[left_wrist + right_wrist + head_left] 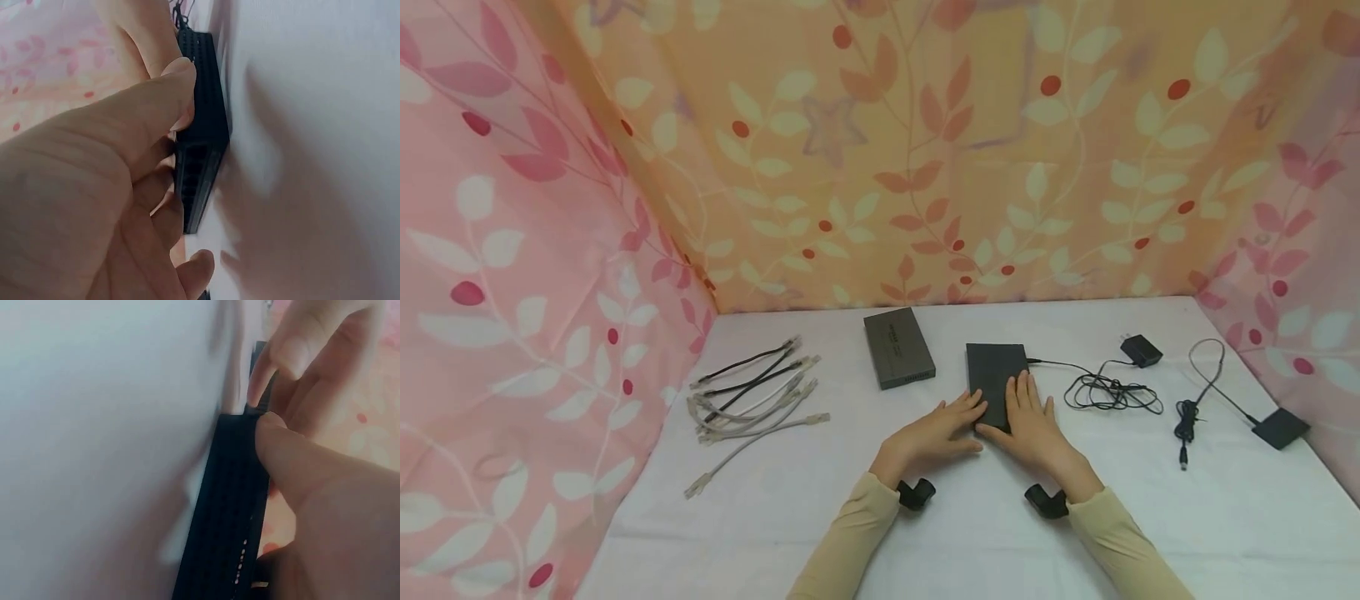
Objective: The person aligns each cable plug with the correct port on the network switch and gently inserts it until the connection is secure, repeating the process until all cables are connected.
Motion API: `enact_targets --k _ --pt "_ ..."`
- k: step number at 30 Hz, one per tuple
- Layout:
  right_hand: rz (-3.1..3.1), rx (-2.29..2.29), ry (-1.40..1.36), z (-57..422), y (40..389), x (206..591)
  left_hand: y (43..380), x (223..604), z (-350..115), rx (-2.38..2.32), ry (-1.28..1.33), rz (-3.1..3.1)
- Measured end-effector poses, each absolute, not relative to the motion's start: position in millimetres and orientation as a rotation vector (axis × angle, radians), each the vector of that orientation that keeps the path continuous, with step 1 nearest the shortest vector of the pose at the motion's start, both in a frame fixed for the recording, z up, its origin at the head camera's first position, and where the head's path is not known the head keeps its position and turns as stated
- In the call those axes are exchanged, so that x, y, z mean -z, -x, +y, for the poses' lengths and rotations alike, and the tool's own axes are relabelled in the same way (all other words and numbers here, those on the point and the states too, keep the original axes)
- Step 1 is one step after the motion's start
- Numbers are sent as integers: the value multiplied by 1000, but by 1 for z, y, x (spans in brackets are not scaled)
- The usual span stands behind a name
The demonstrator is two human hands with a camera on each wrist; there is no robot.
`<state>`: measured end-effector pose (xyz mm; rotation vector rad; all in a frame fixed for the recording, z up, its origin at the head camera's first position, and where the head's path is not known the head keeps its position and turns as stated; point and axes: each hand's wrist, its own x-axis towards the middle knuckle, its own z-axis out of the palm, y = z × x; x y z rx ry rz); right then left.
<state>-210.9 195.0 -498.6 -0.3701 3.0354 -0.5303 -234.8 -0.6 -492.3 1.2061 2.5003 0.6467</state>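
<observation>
A black network switch [992, 367] lies flat on the white table, with a power cord plugged in near its far right corner. Its row of ports [195, 169] shows in the left wrist view, its vented side [219, 506] in the right wrist view. With extended fingertips, my left hand [934, 433] touches the switch's left edge. My right hand [1033, 429] rests along its right edge, fingers straight and pointing away, thumb at the near edge. Parts of the fingers are hidden behind the switch in the wrist views.
A second dark network switch [898, 348] lies behind and left. Several grey and black network cables [752, 404] spread on the left. To the right lie a coiled power cord [1112, 392], its adapter [1141, 351] and another adapter [1281, 428] with a bundled cord [1187, 421]. Patterned curtains [880, 208] enclose the table.
</observation>
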Motion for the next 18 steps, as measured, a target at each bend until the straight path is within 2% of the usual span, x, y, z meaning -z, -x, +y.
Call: enact_targets --k 18 --pt "2929 619 653 257 226 503 203 500 38 -389 -1206 2696"
